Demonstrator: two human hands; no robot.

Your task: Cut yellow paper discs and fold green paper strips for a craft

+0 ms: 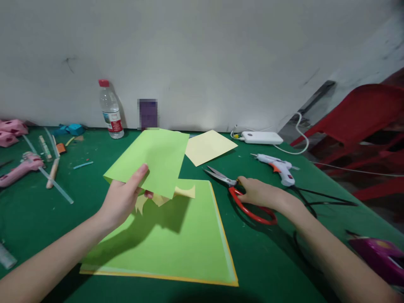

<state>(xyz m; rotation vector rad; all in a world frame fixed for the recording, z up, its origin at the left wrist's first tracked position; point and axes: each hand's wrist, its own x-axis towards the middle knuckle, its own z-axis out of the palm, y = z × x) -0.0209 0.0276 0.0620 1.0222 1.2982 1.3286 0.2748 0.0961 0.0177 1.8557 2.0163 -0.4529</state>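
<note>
A plain grey wall (202, 50) backs a green table (268, 252), with a red chair (362, 113) off its right end. Largest on the table is a stack of green paper (176, 244), lying flat near the front edge. Above its far end the left hand (123, 200) holds up a smaller green sheet (151, 162), thumb on top and fingers beneath, pinching its near edge. Pale yellow scraps (186, 191) show under that sheet's lower edge. A yellow sheet (208, 146) lies flat just beyond, near the wall. To the right of the stack, scissors (232, 193) lie on the table, blades pointing left. The right hand (257, 193) rests on their red handle with fingers curled over it; whether it actually grips cannot be told. Beyond that hand lie a white glue gun (279, 167) and a white power bank (261, 137) with its cable. A bottle (110, 111) stands upright by the wall, and a pink glue gun (19, 168) lies at the far left among glue sticks (52, 174).
</note>
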